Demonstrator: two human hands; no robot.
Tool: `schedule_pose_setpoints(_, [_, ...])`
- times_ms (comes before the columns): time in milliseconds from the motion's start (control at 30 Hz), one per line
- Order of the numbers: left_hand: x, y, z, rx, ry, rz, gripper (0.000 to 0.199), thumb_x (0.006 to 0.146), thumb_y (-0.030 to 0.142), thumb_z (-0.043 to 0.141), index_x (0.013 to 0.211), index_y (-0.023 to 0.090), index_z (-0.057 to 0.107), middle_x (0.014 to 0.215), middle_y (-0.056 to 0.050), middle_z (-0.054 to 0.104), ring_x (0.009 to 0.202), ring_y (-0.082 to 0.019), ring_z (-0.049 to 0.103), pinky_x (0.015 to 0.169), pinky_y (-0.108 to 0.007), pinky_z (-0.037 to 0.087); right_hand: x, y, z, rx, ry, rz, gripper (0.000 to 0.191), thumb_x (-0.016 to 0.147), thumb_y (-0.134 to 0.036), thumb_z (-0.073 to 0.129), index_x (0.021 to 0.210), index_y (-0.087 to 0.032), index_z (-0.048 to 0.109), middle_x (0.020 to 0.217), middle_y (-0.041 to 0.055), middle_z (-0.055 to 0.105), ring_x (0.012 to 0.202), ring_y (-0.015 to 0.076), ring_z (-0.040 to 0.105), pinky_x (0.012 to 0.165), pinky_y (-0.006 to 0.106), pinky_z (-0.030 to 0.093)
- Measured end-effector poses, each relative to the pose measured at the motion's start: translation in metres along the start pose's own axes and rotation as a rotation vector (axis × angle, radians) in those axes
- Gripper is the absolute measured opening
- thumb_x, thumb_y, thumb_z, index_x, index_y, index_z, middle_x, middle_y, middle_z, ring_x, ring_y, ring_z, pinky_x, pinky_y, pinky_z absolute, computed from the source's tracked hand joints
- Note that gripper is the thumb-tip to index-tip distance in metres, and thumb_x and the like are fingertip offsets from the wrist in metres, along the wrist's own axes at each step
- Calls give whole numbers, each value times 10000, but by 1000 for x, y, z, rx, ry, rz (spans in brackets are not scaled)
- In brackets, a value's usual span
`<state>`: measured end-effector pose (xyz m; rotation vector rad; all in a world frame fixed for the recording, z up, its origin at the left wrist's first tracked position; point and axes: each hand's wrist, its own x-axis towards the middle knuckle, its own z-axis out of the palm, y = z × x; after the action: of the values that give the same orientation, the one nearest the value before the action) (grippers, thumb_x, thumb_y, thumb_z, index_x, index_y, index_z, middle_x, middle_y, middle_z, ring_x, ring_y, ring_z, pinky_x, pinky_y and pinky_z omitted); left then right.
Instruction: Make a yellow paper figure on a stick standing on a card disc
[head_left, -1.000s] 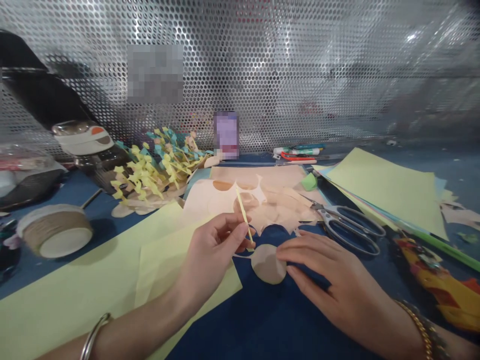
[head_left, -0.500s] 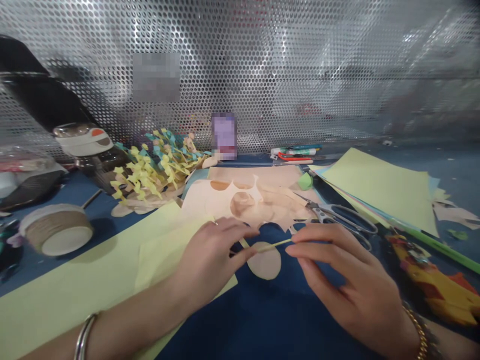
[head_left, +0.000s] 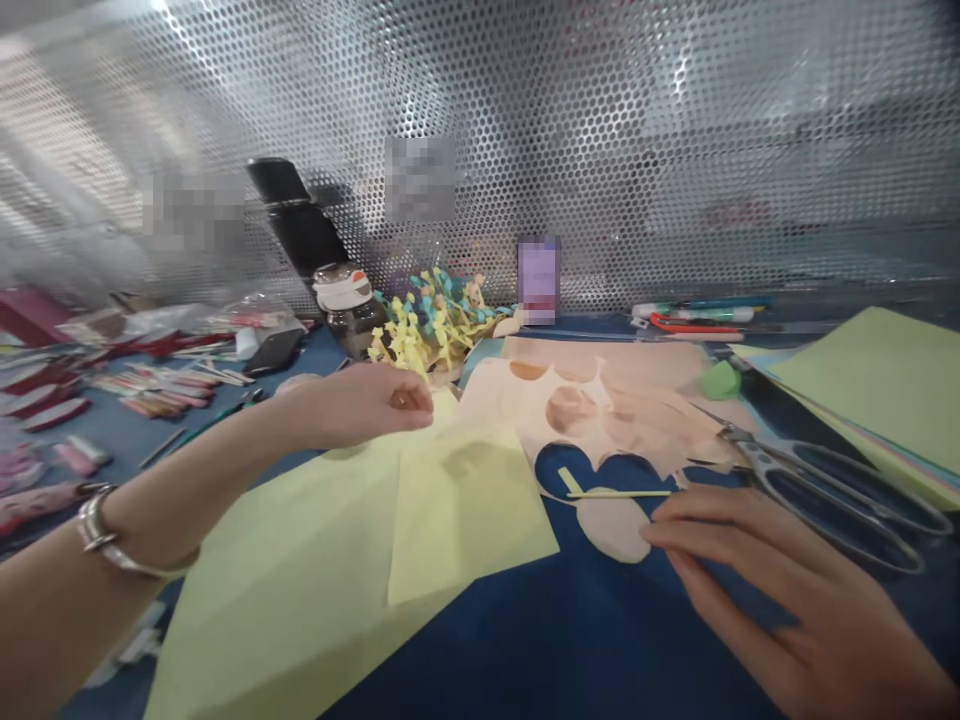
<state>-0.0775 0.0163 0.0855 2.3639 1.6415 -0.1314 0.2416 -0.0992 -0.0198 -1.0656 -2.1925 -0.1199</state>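
Observation:
My right hand [head_left: 787, 590] pinches the right end of a thin yellow-green paper strip [head_left: 619, 494]. The strip crosses the upper part of a pale pink oval paper piece [head_left: 613, 530] on the blue table. A short yellow-green tab [head_left: 569, 480] stands out at the oval's upper left. Raised over the left end of the yellow-green sheets, my left hand [head_left: 367, 405] has its fingers curled together; whether they hold anything is hidden. Below it lies a smaller yellow-green sheet [head_left: 465, 515] on a larger one [head_left: 277, 580].
Pink paper with round cut-outs [head_left: 517, 400] lies ahead, with scissors [head_left: 817, 490] to its right. Stacked coloured paper [head_left: 870, 380] sits farther right. Yellow and blue paper decorations [head_left: 431, 325] and a dark bottle [head_left: 345, 300] stand behind. Several small tools [head_left: 169, 385] are at left.
My left hand has let go of the strip and moved up and left, away from the oval. My right hand still holds the strip. The view has turned left.

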Motion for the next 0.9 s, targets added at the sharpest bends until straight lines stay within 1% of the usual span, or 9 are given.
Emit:
schedule_pose_setpoints(100, [1,-10,21,-45,-90,3,416,736,536,549,969,200,624,1007,-68,676,882,-227,629,713,-278,425,1,-2,0,21,-17,-4,164,861,-183,512,988,-264,579,948,0,654,889,175,634,840,329,481])
schedule_pose_setpoints(267, [8,-4,44,-55,-72,10,517,676,564,589,1041,198,567,963,-78,648,849,-252,603,644,-284,386,3,-5,-3,38,1,13,191,839,-156,526,976,-269,599,943,15,659,886,200,640,777,340,512])
schedule_pose_setpoints(367, [13,-4,45,-56,-103,14,480,641,547,621,982,212,580,858,-43,646,751,-227,600,578,-268,346,5,-6,-4,48,13,26,183,839,-147,526,960,-260,604,929,21,662,877,203,641,767,342,515])
schedule_pose_setpoints(467, [15,-7,43,-60,-93,24,400,626,507,642,875,199,594,892,-53,632,805,-233,588,617,-271,355,6,-7,-4,70,-5,9,201,843,-126,513,974,-256,593,929,24,656,862,197,638,733,337,515])
schedule_pose_setpoints(567, [13,-9,42,-82,-76,28,443,637,486,641,959,193,563,993,-66,618,864,-235,582,652,-269,373,6,-7,-4,83,-30,6,221,852,-117,500,1001,-263,573,952,26,644,870,197,630,725,347,507])
schedule_pose_setpoints(667, [14,-10,43,-99,-100,29,515,625,491,655,1027,191,540,904,-40,627,754,-211,590,581,-256,359,6,-6,-4,83,-37,-2,226,858,-112,493,1008,-267,558,952,24,637,885,197,625,734,352,498])
schedule_pose_setpoints(733, [16,-10,44,-95,-100,40,441,610,483,671,922,189,564,769,-8,600,655,-191,560,528,-254,314,5,-6,-4,82,-29,-11,234,852,-104,498,1011,-265,557,951,24,635,887,194,624,734,347,499])
schedule_pose_setpoints(800, [18,-9,43,-83,-78,59,324,593,461,688,711,194,548,652,14,536,582,-171,505,505,-261,265,5,-6,-3,78,-24,-15,234,847,-101,504,1008,-262,560,950,26,635,884,193,624,731,342,504])
schedule_pose_setpoints(900, [15,-7,33,-79,-27,85,327,601,411,691,518,199,456,570,22,488,548,-156,469,511,-270,260,6,-6,-4,78,-26,-9,228,844,-103,505,998,-260,568,941,30,638,874,195,628,722,341,513])
